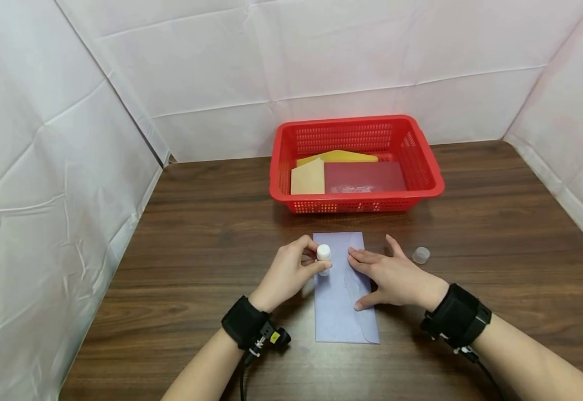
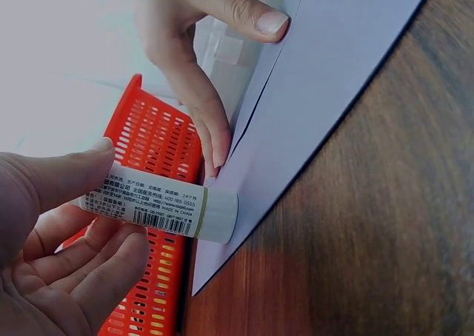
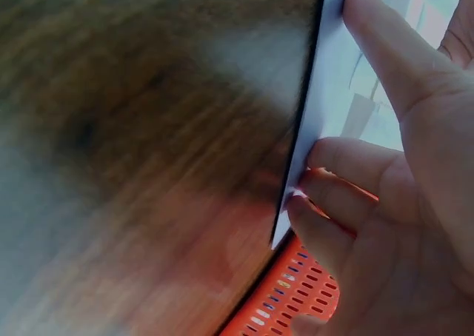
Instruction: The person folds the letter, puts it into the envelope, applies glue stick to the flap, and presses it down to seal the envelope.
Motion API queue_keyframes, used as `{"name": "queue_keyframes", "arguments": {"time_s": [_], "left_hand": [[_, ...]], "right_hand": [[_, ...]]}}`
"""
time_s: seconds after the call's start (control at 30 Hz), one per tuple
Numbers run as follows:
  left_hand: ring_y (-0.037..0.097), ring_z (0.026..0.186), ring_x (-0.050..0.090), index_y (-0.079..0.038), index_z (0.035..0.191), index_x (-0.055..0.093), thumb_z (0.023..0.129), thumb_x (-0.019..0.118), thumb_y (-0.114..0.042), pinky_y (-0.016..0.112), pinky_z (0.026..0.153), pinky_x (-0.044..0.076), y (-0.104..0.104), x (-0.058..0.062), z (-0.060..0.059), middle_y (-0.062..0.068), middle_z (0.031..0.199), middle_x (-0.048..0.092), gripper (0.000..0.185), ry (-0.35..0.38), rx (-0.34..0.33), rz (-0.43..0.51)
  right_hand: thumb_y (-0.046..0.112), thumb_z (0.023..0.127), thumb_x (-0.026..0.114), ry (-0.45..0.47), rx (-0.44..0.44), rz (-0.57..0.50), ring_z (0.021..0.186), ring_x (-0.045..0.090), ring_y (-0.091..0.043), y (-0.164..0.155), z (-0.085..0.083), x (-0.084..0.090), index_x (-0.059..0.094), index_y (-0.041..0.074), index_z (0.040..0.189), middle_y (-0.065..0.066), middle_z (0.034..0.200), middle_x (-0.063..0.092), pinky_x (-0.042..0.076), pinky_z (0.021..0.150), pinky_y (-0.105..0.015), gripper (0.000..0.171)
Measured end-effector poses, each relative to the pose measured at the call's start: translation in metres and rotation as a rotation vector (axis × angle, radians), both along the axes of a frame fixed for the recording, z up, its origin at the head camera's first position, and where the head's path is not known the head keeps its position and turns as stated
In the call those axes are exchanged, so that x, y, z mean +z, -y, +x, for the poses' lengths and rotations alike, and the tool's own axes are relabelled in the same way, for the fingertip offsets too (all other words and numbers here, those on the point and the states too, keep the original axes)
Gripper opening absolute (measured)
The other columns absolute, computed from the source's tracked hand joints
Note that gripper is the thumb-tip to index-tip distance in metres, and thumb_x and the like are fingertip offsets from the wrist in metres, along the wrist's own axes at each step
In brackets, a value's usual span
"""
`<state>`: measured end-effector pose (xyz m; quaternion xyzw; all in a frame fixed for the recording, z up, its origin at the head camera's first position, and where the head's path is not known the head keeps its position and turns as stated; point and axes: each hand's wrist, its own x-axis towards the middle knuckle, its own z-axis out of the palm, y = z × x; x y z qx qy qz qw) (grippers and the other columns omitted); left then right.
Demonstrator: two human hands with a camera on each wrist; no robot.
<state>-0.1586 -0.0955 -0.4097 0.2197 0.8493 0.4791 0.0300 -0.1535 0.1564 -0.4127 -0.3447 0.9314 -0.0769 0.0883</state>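
A pale lilac envelope lies lengthwise on the brown table, its flap open under my right hand. My left hand grips a small white glue stick with its tip down on the envelope's left edge. The left wrist view shows the glue stick pinched between thumb and fingers, its tip on the envelope. My right hand lies flat on the envelope's flap, fingers straight, pressing it down. In the right wrist view the fingers touch the envelope's edge.
A red plastic basket stands behind the envelope with yellow, tan and dark red envelopes inside. A small clear cap sits on the table right of my right hand. White sheets wall the table on three sides.
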Motion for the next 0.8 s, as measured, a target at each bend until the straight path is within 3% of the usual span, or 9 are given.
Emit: {"name": "queue_keyframes", "arguments": {"time_s": [0.27, 0.8], "left_hand": [[0.016, 0.092, 0.065, -0.006, 0.104, 0.063, 0.091, 0.077, -0.017, 0.022, 0.079, 0.055, 0.000, -0.001, -0.001, 0.004, 0.102, 0.068, 0.022, 0.000, -0.012, 0.012], [0.013, 0.089, 0.065, -0.006, 0.104, 0.063, 0.092, 0.076, -0.018, 0.024, 0.078, 0.056, -0.002, 0.002, 0.003, 0.005, 0.102, 0.068, 0.021, -0.007, 0.009, -0.029]], "right_hand": [[0.065, 0.074, 0.079, -0.001, 0.003, 0.045, 0.139, 0.047, -0.027, 0.005, -0.003, 0.006, 0.056, 0.002, 0.142, -0.014, 0.150, 0.049, 0.008, 0.110, -0.075, 0.096], [0.063, 0.080, 0.075, 0.112, -0.044, -0.058, 0.147, 0.034, -0.028, -0.007, 0.002, -0.006, 0.043, 0.005, 0.152, -0.011, 0.161, 0.034, 0.006, 0.109, -0.076, 0.098]]}}
